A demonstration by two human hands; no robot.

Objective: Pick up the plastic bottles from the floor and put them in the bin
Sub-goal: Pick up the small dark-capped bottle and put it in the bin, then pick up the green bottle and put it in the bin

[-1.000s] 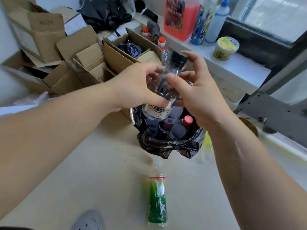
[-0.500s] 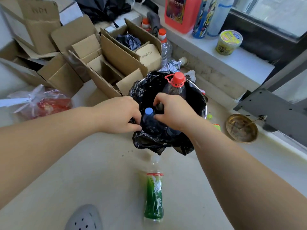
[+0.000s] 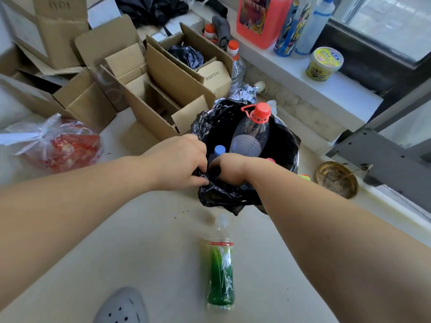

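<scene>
The bin [image 3: 288, 141], lined with a black bag [image 3: 221, 198], stands on the floor in the middle. A big clear bottle with a red cap [image 3: 254, 134] sticks up out of it, and a blue-capped bottle [image 3: 219, 150] shows beside it. My left hand [image 3: 179, 162] is curled on the bag's near edge. My right hand [image 3: 229, 170] reaches down into the bin, its fingers hidden among the bottles. A green-labelled plastic bottle [image 3: 220, 272] lies on the floor in front of the bin, apart from both hands.
Open cardboard boxes [image 3: 163, 89] crowd the floor left of the bin, with a red-filled plastic bag [image 3: 60, 148] nearer left. A clear red-capped bottle [image 3: 236, 66] stands behind the boxes. A brass dish [image 3: 337, 179] lies right. The sill holds a red jug [image 3: 263, 17]. A grey shoe [image 3: 121, 307] is below.
A second ago both hands held a clear bottle above the bin. They have since lowered it in, and now sit at the bin's near rim with that bottle out of sight.
</scene>
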